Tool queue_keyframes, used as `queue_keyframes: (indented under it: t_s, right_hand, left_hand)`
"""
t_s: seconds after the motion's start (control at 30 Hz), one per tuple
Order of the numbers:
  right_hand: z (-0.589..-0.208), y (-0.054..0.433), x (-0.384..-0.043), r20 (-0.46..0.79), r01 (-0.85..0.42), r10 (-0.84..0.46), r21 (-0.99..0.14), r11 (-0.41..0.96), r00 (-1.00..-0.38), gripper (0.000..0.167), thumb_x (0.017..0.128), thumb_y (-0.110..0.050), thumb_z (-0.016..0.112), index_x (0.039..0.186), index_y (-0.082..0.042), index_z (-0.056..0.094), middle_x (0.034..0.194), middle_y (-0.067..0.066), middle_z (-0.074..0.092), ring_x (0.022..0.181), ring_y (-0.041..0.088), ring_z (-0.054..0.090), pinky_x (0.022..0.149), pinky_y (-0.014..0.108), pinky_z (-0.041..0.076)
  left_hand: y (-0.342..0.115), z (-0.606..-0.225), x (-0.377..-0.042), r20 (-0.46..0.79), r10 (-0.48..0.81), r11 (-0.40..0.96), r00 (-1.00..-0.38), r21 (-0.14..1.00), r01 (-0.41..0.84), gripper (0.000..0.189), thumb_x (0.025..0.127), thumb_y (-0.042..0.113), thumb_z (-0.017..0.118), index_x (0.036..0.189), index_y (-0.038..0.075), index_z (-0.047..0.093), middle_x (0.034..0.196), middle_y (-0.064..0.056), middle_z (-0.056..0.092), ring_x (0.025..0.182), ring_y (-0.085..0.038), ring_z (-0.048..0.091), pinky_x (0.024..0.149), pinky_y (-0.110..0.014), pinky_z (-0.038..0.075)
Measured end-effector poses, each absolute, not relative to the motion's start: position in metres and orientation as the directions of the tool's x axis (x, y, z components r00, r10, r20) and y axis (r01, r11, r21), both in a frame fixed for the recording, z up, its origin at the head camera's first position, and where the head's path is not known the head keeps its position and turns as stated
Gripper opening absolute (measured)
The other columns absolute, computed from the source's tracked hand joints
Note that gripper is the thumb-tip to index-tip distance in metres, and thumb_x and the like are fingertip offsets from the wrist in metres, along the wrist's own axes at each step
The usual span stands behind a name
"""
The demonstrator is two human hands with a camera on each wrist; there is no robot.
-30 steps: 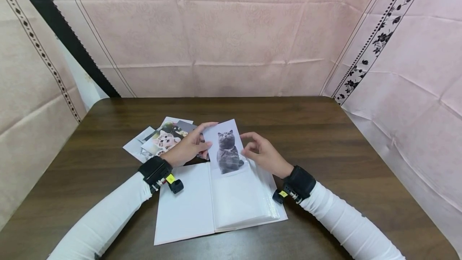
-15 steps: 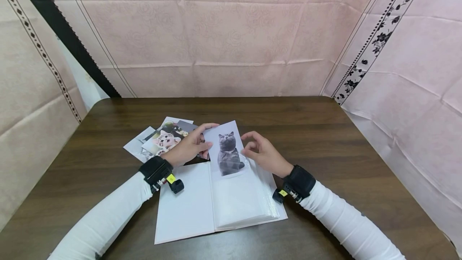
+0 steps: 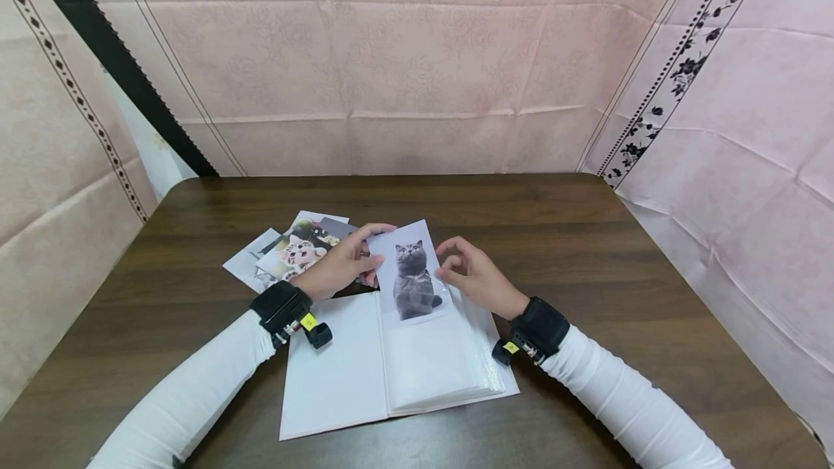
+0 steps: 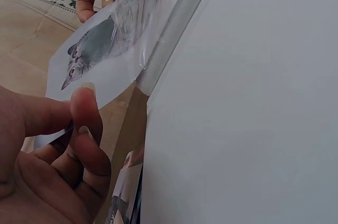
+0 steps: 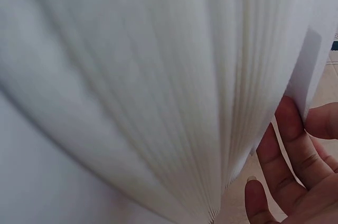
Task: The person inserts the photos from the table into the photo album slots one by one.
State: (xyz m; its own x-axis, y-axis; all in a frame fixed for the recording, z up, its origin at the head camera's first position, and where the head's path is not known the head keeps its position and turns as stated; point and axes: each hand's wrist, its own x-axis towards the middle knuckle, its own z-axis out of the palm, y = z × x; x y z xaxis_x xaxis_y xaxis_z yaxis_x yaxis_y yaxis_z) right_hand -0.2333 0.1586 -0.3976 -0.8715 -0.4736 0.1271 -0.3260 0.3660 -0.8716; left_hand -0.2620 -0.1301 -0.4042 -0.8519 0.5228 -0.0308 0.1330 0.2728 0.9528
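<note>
A photo of a grey cat (image 3: 412, 273) stands with its lower part inside a clear sleeve of the open photo album (image 3: 430, 360). My left hand (image 3: 342, 259) pinches the photo's upper left edge between thumb and fingers; the left wrist view shows this grip on the photo (image 4: 105, 78) close up. At the right edge, my right hand (image 3: 478, 277) pinches the sleeve's edge near its opening. In the right wrist view, thumb and index finger of the right hand (image 5: 301, 155) meet on a thin sheet beside the fanned album pages (image 5: 174, 76).
Several loose photos (image 3: 302, 253) lie overlapping behind the left hand, on the brown wooden table (image 3: 554, 223). The album's white inside cover (image 3: 335, 375) lies flat at the left. A pink patterned cloth (image 3: 436, 56) hangs behind the table.
The cat photo has slid slightly down, deeper into the sleeve, with my left hand following. My right hand has stayed almost in place at the edge.
</note>
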Motion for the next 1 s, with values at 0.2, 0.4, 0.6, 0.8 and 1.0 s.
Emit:
queue_keyframes:
  t_s: [0.2, 0.4, 0.6, 0.8, 1.0]
  right_hand:
    - [-0.3976, 0.1586, -0.2335, 0.131, -0.329, -0.476, -0.872, 0.362, -0.87, 0.029, 0.098, -0.001, 0.063, 0.124, 0.001, 0.051, 0.094, 0.018, 0.072, 0.092, 0.024, 0.067, 0.084, 0.031, 0.048]
    - [-0.3971, 0.1588, -0.233, 0.128, -0.326, -0.473, -0.871, 0.367, -0.872, 0.031, 0.098, -0.002, 0.063, 0.126, 0.0, 0.051, 0.095, 0.018, 0.072, 0.092, 0.024, 0.066, 0.086, 0.032, 0.048]
    - [-0.3971, 0.1587, -0.2311, 0.131, -0.331, -0.467, -0.866, 0.376, -0.875, 0.035, 0.098, -0.003, 0.064, 0.131, 0.0, 0.05, 0.096, 0.019, 0.071, 0.091, 0.024, 0.065, 0.086, 0.033, 0.049]
    - [-0.3976, 0.1586, -0.2295, 0.131, -0.33, -0.469, -0.868, 0.372, -0.874, 0.042, 0.098, -0.004, 0.064, 0.137, 0.001, 0.048, 0.095, 0.019, 0.071, 0.091, 0.024, 0.065, 0.086, 0.031, 0.049]
    - [-0.3969, 0.1587, -0.2304, 0.132, -0.336, -0.48, -0.867, 0.369, -0.867, 0.052, 0.099, -0.004, 0.063, 0.146, 0.0, 0.044, 0.094, 0.017, 0.071, 0.09, 0.022, 0.064, 0.084, 0.029, 0.048]
  left_hand:
    - [-0.1295, -0.4045, -0.2632, -0.029, 0.517, 0.294, -0.855, 0.945, 0.146, 0.049, 0.105, 0.012, 0.054, 0.15, 0.028, 0.043, 0.09, -0.012, 0.056, 0.073, -0.024, 0.06, 0.07, -0.031, 0.053]
    - [-0.1284, -0.4045, -0.2624, -0.014, 0.521, 0.326, -0.854, 0.927, 0.184, 0.046, 0.105, 0.01, 0.055, 0.147, 0.026, 0.048, 0.087, -0.012, 0.056, 0.072, -0.026, 0.061, 0.07, -0.031, 0.054]
    - [-0.1276, -0.4049, -0.2619, -0.016, 0.524, 0.332, -0.851, 0.924, 0.188, 0.045, 0.104, 0.01, 0.055, 0.146, 0.026, 0.051, 0.091, -0.011, 0.056, 0.073, -0.028, 0.061, 0.07, -0.029, 0.054]
    - [-0.1274, -0.4076, -0.2625, 0.0, 0.544, 0.321, -0.839, 0.924, 0.208, 0.044, 0.105, 0.008, 0.054, 0.146, 0.024, 0.051, 0.087, -0.011, 0.056, 0.072, -0.029, 0.06, 0.069, -0.029, 0.053]
    - [-0.1275, -0.4077, -0.2615, 0.004, 0.547, 0.314, -0.837, 0.926, 0.21, 0.044, 0.104, 0.008, 0.054, 0.146, 0.023, 0.052, 0.086, -0.01, 0.055, 0.072, -0.028, 0.06, 0.069, -0.029, 0.053]
